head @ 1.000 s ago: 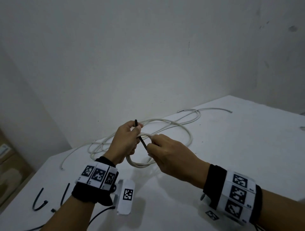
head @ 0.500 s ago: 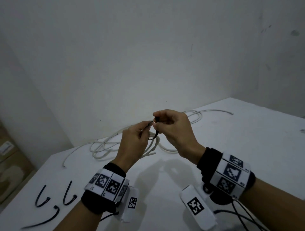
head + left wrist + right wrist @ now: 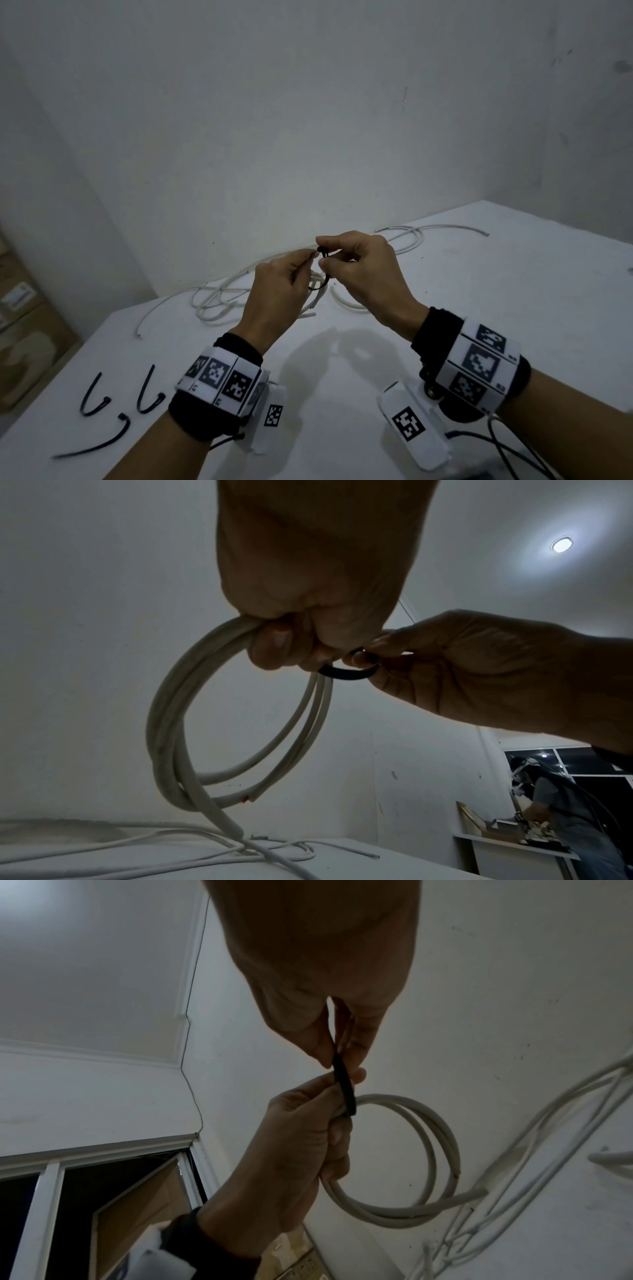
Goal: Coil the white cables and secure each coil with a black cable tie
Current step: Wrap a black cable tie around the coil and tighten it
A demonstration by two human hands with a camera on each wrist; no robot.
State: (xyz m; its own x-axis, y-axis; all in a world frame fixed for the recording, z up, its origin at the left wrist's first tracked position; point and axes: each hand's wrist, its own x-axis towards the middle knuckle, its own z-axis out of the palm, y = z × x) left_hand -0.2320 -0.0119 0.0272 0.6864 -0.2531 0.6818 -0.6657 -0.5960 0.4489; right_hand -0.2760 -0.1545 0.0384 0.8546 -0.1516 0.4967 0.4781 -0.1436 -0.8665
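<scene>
Left hand gripping white cable coil, right hand pinching black cable tie around it, spare ties at 8 o'clock on desk

1. The head view looks forward and down from above and behind both wrists, taking in the left hand, the right hand and the table beyond them.
2. The left wrist view sits just below its hand, facing up and outward past the fingers toward the right hand.
3. The right wrist view looks up along its own fingers at the left hand, very near.
4. All three share the coil and black tie between the hands.
</scene>
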